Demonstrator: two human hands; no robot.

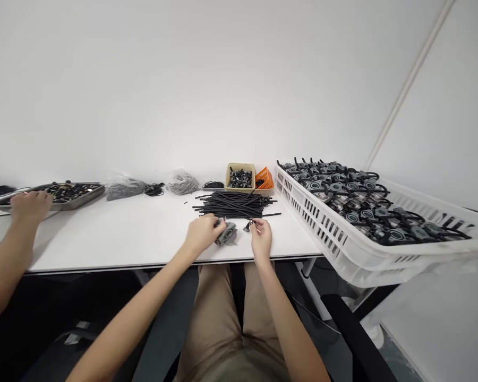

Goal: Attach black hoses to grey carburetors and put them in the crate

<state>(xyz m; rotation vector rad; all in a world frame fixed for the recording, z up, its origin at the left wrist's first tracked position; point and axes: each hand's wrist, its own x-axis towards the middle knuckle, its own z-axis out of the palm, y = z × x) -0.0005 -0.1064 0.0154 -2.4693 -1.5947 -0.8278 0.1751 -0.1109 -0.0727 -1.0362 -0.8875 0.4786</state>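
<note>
Near the table's front edge, my left hand (202, 232) is closed around a grey housing part (227, 233) with a round opening. A short way to its right, my right hand (262, 236) pinches a small black fitting (247, 227), too small to make out fully. The two held things are apart. Just beyond both hands lies a pile of black rubber tubes (233, 204), laid roughly sideways across the white table (151, 228).
On the right stands a white crate (342, 249) of grey assemblies with black tubes. Behind the pile are a cream bin (240, 165) of small fittings and an orange basket (266, 178). Plastic bags (182, 183) lie further left. A co-worker's hand (30, 204) is over a metal tray (83, 199).
</note>
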